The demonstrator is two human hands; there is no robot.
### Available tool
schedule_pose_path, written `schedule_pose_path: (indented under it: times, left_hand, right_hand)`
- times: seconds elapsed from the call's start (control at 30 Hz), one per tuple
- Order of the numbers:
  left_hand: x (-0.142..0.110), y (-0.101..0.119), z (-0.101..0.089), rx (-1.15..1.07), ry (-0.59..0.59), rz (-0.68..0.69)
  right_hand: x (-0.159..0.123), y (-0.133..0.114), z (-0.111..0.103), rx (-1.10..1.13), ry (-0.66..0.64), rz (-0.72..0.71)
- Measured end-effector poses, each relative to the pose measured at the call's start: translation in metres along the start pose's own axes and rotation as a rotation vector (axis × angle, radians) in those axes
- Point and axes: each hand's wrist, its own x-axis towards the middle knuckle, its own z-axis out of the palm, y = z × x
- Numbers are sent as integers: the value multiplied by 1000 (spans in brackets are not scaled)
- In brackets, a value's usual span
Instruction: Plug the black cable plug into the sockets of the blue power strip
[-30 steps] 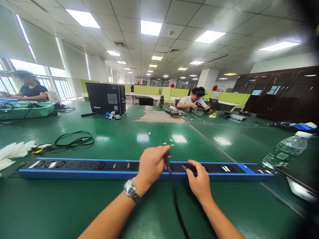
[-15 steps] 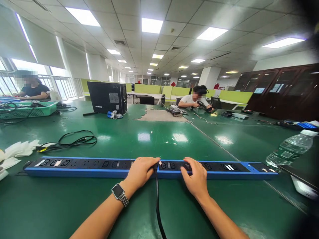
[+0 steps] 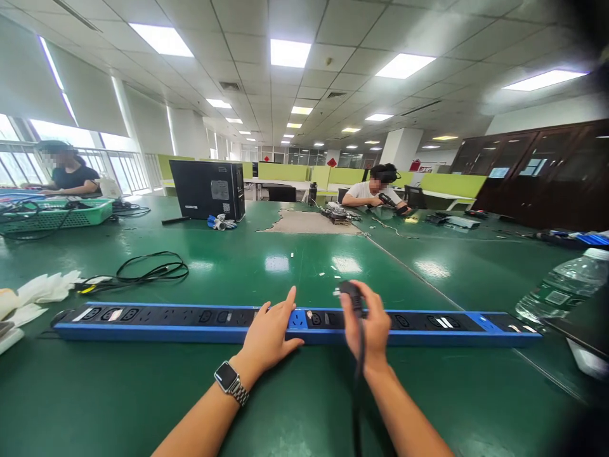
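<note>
Long blue-and-black power strip [image 3: 299, 320] athwart nine to three o'clock, free glossy green tabletop [image 3: 252, 273] beyond at eleven

The long power strip [image 3: 157, 334], blue-sided with a black face of mixed sockets and a blue section near its middle, lies lengthwise across the worktop [image 3: 157, 381], sockets upward. The black plug [image 3: 351, 292] is held unplugged above it, prongs leftward, its black cable [image 3: 356, 406] trailing down.
</note>
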Motion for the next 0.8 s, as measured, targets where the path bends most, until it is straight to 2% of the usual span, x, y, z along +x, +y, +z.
schedule_pose_path:
  times: [0.03,0.1,0.17,0.23,0.43,0.57,0.7,0.8]
  left_hand:
    - [0,0,0,0,-1,4]
    - [0,0,0,3,-5,2]
    - [0,2,-1,11,-5,-9]
    - [0,3,-1,19,-3,-14]
    - [2,7,-2,-7,6,-50]
    - [7,13,-1,-24,76,-42]
    - [25,38,13,-65,150,120]
    - [46,68,32,-77,130,207]
  right_hand:
    - [1,12,-9,-23,5,59]
    - [1,36,-26,-57,-136,96]
    - [-2,54,-38,-79,-291,73]
    - [-4,63,-43,-98,-368,27]
    - [-4,54,-42,-97,-452,-127]
    - [-6,52,-42,-128,-475,-186]
    - [-17,63,-45,-255,-442,-175]
    - [-26,73,-48,-406,-426,-146]
